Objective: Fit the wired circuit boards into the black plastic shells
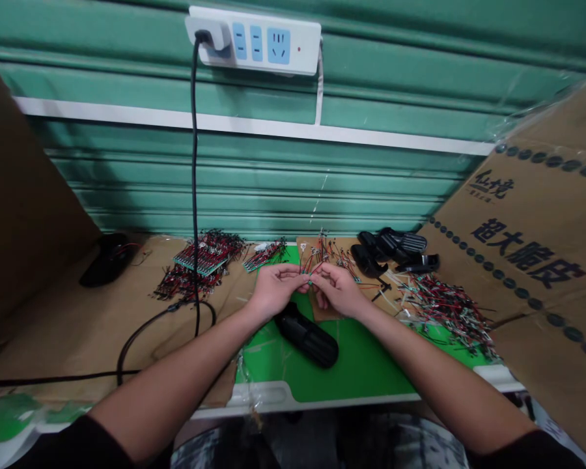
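Note:
Over the green table [366, 365], my left hand [275, 290] and my right hand [340, 291] meet, thumbs and fingertips pinched together. Between them is a tiny green circuit board [310, 281] with thin red and dark wires; the fingers cover most of it. Just below my hands lies a black ribbed plastic housing [308, 337], touched by neither hand. Behind the fingers, a few loose wired boards [328, 251] rest on a piece of cardboard.
Heaps of red-and-black wired boards lie left [202, 260] and right [452, 312]. More black housings [390, 249] sit at the back right. A black cable [194, 169] hangs from a power strip [258, 42] onto the table. Cardboard walls [527, 241] flank both sides.

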Demonstrator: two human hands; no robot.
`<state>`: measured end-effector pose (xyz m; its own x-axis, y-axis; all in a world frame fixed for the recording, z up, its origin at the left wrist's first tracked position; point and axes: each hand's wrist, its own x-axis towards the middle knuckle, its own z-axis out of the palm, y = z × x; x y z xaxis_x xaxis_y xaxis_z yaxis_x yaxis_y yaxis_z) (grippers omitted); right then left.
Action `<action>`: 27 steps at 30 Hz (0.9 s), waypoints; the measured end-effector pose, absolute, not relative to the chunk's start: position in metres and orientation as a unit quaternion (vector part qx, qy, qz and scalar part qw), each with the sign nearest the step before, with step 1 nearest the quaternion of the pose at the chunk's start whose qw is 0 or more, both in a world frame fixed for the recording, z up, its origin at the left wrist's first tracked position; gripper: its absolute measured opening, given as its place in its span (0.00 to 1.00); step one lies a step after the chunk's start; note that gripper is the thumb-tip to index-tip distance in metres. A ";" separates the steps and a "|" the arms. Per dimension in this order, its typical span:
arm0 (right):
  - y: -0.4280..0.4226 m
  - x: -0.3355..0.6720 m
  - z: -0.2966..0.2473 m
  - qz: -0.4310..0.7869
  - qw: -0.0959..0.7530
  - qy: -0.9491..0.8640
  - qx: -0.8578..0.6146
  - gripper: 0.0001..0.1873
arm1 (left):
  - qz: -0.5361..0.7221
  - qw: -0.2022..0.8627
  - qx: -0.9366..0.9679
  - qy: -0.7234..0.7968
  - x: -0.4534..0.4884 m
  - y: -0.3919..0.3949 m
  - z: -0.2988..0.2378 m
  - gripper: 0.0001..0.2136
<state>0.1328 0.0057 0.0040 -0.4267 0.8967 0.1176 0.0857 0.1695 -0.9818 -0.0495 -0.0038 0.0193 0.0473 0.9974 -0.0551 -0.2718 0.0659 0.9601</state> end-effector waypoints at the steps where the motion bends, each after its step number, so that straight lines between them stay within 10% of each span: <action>1: 0.005 0.133 0.004 0.530 0.388 -0.658 -0.369 0.22 | 0.539 0.589 0.420 0.431 -0.049 -0.004 0.020 0.25; 16: 0.006 0.131 0.004 0.568 0.396 -0.624 -0.361 0.23 | 0.547 0.597 0.404 0.427 -0.051 0.000 0.018 0.26; 27: 0.003 0.137 0.014 0.478 0.400 -0.669 -0.404 0.21 | 0.375 0.325 0.666 0.557 -0.066 0.008 0.003 0.07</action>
